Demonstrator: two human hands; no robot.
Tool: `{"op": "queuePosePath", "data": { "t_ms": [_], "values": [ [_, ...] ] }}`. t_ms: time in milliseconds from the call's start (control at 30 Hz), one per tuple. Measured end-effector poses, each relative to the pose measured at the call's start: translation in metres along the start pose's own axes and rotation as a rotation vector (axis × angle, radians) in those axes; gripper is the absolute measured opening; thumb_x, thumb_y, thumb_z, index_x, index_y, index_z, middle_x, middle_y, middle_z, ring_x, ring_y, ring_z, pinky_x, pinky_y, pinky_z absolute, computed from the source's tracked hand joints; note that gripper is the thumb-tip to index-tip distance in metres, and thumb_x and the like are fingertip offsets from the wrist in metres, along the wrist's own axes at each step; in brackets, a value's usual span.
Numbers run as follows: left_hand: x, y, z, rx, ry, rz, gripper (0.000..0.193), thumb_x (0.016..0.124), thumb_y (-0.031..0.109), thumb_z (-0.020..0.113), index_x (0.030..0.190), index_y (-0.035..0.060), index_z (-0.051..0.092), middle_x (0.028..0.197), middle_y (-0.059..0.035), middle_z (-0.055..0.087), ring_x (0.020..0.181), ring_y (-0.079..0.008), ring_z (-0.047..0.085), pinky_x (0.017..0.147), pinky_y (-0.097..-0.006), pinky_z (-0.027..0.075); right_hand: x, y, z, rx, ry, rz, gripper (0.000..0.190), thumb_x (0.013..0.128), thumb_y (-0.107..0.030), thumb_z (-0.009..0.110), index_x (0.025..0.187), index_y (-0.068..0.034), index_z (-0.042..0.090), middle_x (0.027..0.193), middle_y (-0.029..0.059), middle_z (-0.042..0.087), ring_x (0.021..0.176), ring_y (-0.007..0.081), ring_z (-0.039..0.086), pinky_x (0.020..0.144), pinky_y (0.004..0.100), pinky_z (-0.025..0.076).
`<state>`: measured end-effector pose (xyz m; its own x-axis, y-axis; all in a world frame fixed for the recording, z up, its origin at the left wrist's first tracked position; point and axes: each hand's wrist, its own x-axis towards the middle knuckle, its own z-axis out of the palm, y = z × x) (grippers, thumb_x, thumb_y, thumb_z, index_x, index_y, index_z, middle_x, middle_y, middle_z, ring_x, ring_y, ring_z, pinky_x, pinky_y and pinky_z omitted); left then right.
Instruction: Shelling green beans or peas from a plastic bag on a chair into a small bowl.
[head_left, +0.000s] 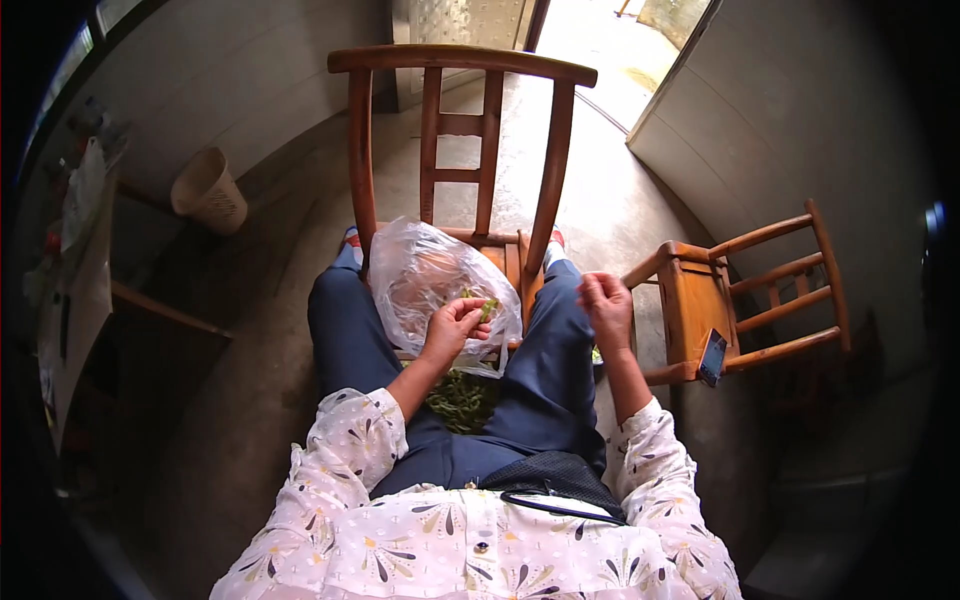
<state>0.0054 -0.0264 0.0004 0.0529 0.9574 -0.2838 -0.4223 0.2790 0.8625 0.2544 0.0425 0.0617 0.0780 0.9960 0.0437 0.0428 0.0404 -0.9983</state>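
My left hand (456, 326) pinches a small green pod piece (489, 307) between thumb and fingertips. It is over a clear plastic bag (405, 292), which lies on the seat of a wooden chair (510, 259) facing me between my knees. What the bag holds is blurred by the film. Below the bag, between my thighs, shows a pile of green pods or leaves (465, 401). To the right, my right hand (606, 304) is raised above my right knee with its fingers drawn together; I see nothing in them.
A second wooden chair (694, 307) stands at right with a smartphone (712, 356) on its seat edge. Beside my right knee shows a bit of green in a container (597, 355). A beige wastebasket (210, 195) and a cluttered table (82, 322) are at left. Behind is a bright doorway (600, 45).
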Motion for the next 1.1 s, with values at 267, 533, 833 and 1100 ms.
{"op": "queuePosePath", "data": {
  "t_ms": [267,533,833,1100],
  "values": [
    [0.003,-0.001,0.003,-0.092,-0.009,-0.061,0.021,0.093,0.008,0.056,0.111,-0.0018,0.055,0.094,-0.0109,0.064,0.078,-0.0156,0.065,0.072,-0.0271,0.056,0.04,0.14,-0.143,-0.654,0.094,0.036,0.02,0.08,-0.016,0.067,0.096,-0.004,0.067,0.087,0.0136,0.07,0.083,0.0232,0.067,0.076,0.0331,0.052],
    [0.001,0.001,0.005,-0.15,0.024,-0.053,0.011,0.09,0.002,0.056,0.1,-0.0006,0.052,0.091,-0.012,0.063,0.082,-0.0211,0.067,0.076,-0.0314,0.057,0.002,0.007,-0.032,-0.611,0.053,-0.286,0.011,0.082,-0.008,0.064,0.092,-0.003,0.065,0.087,0.0151,0.066,0.083,0.0299,0.065,0.073,0.0365,0.051],
    [0.001,0.001,0.0,-0.244,0.008,-0.08,0.009,0.089,0.001,0.056,0.098,0.0011,0.054,0.092,-0.0111,0.064,0.084,-0.0209,0.068,0.078,-0.0334,0.058,-0.043,0.005,0.079,-0.589,-0.472,-0.508,0.019,0.077,-0.011,0.071,0.089,-0.004,0.058,0.082,0.013,0.058,0.073,0.0293,0.062,0.063,0.0396,0.05],
    [-0.002,0.006,-0.001,-0.14,-0.042,-0.162,0.011,0.086,0.006,0.063,0.095,0.0037,0.059,0.089,-0.0062,0.067,0.079,-0.0152,0.066,0.07,-0.0272,0.055,-0.037,0.036,0.071,-0.258,-0.589,-0.01,0.015,0.086,-0.013,0.068,0.089,-0.002,0.059,0.067,-0.0009,0.055,0.056,0.0069,0.049,0.051,0.0237,0.041]
  ]
}}
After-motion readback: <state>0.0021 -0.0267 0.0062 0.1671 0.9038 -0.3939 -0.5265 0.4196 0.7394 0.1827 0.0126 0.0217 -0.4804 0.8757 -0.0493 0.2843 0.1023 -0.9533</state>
